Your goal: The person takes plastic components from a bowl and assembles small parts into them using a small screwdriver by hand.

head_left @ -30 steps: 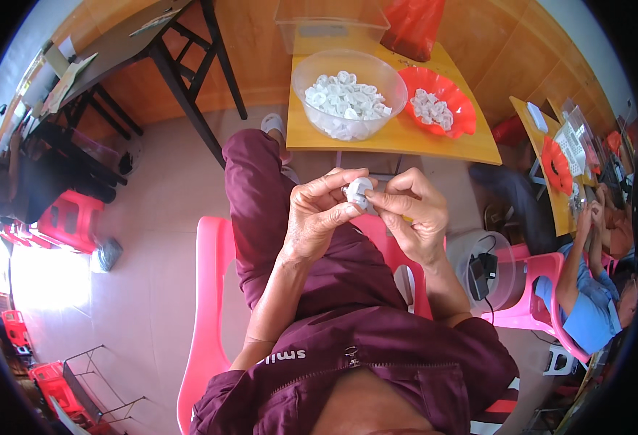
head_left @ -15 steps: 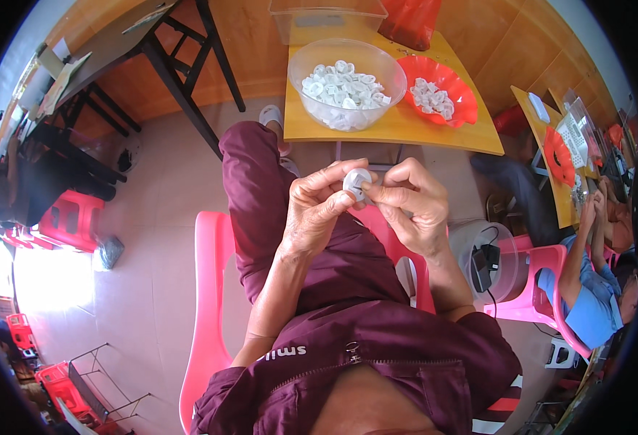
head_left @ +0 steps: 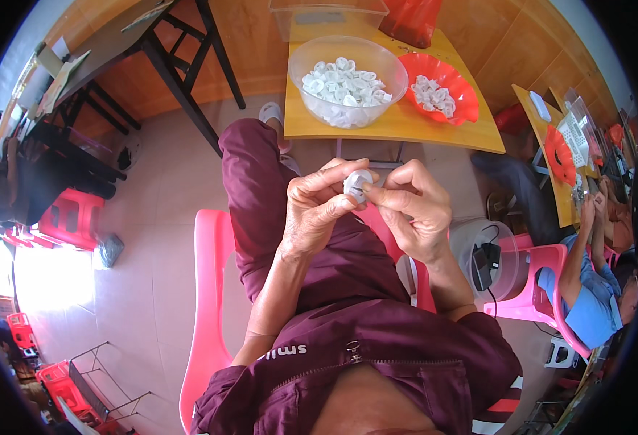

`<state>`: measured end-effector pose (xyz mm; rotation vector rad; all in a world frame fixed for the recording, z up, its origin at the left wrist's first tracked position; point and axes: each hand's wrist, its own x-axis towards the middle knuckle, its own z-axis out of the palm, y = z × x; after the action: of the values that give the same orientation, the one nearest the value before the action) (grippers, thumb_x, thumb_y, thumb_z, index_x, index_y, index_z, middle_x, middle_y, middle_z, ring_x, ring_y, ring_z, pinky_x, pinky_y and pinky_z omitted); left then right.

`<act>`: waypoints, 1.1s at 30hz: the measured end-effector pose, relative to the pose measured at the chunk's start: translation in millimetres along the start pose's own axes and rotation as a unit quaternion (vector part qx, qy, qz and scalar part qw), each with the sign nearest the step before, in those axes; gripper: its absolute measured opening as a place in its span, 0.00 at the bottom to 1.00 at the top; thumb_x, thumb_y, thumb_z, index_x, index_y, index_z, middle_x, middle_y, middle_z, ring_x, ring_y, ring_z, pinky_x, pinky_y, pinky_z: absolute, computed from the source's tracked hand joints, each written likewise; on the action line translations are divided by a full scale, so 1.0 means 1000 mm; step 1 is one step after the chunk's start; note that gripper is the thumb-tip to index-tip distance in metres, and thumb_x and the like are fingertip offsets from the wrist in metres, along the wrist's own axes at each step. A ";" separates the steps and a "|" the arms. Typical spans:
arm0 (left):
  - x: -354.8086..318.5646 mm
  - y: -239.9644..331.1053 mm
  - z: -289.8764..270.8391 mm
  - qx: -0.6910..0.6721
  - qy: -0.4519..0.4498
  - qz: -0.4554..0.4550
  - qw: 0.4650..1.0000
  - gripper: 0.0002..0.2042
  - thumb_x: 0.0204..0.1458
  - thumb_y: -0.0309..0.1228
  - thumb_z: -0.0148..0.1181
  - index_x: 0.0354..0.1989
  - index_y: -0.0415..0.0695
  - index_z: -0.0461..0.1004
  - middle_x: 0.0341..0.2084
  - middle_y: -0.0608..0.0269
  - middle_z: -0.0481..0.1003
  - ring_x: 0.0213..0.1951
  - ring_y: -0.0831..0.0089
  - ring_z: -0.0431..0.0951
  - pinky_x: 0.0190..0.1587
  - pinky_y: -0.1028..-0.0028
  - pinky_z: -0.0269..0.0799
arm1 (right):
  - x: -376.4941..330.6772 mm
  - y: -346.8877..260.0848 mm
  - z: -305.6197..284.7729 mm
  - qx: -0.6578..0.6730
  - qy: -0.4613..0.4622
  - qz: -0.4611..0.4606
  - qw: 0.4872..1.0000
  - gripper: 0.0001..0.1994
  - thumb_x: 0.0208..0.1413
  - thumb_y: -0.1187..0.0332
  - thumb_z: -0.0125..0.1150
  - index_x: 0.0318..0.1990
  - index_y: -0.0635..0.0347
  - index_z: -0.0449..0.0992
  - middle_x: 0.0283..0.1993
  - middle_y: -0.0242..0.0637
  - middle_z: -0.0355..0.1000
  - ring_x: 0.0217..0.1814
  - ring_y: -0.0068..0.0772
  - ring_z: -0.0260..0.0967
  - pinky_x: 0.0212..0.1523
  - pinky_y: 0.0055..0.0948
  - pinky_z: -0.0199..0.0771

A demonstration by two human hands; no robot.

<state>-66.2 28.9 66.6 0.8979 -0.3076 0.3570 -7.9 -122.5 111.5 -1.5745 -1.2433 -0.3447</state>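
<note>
Here, in the head view, both hands meet above the lap, just short of the near edge of the small yellow table (head_left: 398,127). The left hand (head_left: 319,210) has its fingers curled tight, thumb and forefinger pinched on a small white round part (head_left: 357,183). The right hand (head_left: 417,210) closes in from the other side, its fingertips pressed to the same part, so the piece sits clamped between the two hands with no gap showing. Whether the part is one piece or two joined ones is too small to tell.

Beyond the hands, on the table, a clear plastic bowl (head_left: 348,80) holds a heap of like white parts, and a red bowl (head_left: 442,87) just beside it on the right holds fewer. A clear lidded box (head_left: 326,14) stands behind them at the far table edge. The bowls are well apart from the hands, with bare tabletop along the near edge.

To the left lies open tiled floor (head_left: 152,239), bounded by a dark-legged table (head_left: 181,65). The pink chair (head_left: 206,304) edge runs beside the left forearm. On the right, room is tighter: a round clear tub (head_left: 493,254) with a black device sits near the right elbow, and another person in a blue shirt (head_left: 587,304) sits at a second table.
</note>
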 end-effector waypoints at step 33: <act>-0.002 -0.005 -0.005 0.009 0.012 0.022 1.000 0.19 0.45 0.23 0.65 0.49 0.38 0.73 0.42 0.48 0.75 0.41 0.70 0.76 0.42 0.75 0.75 | -0.001 -0.014 0.001 -0.148 -0.026 -0.025 0.988 0.19 0.38 0.84 0.64 0.42 0.58 0.80 0.26 0.33 0.63 0.20 0.26 0.64 0.18 0.25 0.63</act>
<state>-65.5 29.6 60.0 0.9060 -0.3029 0.4116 -20.0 -124.1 117.5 -1.8149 -1.3177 -0.5431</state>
